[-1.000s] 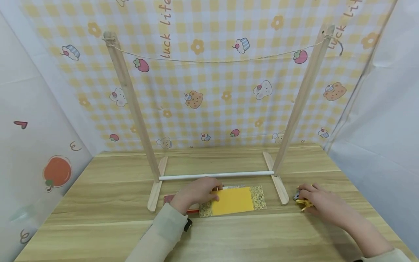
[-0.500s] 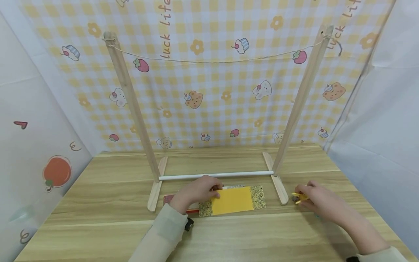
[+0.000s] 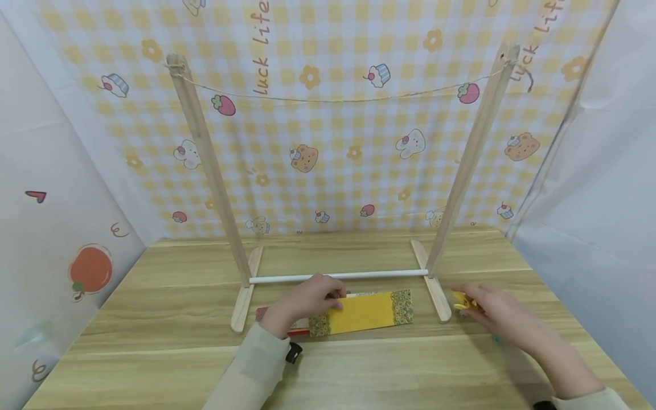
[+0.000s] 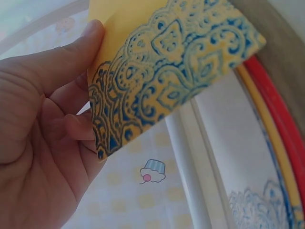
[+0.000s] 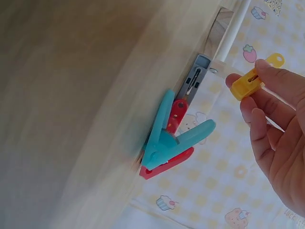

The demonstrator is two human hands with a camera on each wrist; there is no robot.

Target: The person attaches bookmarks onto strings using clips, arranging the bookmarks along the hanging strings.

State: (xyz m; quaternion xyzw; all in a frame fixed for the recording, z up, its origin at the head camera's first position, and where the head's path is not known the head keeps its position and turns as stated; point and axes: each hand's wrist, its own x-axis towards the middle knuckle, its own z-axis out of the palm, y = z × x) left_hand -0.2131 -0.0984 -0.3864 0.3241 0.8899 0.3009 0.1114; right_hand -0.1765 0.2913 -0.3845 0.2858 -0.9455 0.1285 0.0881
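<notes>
My left hand [image 3: 310, 299] pinches a yellow paper card [image 3: 361, 313] with patterned bands at both ends, thumb on its face in the left wrist view. Beneath it lie a white card [image 4: 238, 143] with a blue pattern and a red-edged card [image 4: 281, 105]. On the right, my right hand [image 3: 504, 313] holds a yellow clothespin [image 5: 248, 85] between thumb and fingers, raised off the table. Below that hand, a teal clothespin [image 5: 178, 138], a red clothespin [image 5: 177, 114] and a grey clothespin [image 5: 196, 76] lie together on the wood.
A wooden stand rises behind the cards: a left post [image 3: 202, 154], a right post [image 3: 471, 154], and a thin string [image 3: 338, 101] sagging between their tops. A white rod [image 3: 381, 275] joins the feet low down. Patterned cloth [image 3: 353, 188] hangs behind the wooden table [image 3: 379, 376].
The right hand has picked the yellow clothespin up from the others and moved slightly left. The yellow card has tilted a little in the left hand, its lower edge rising.
</notes>
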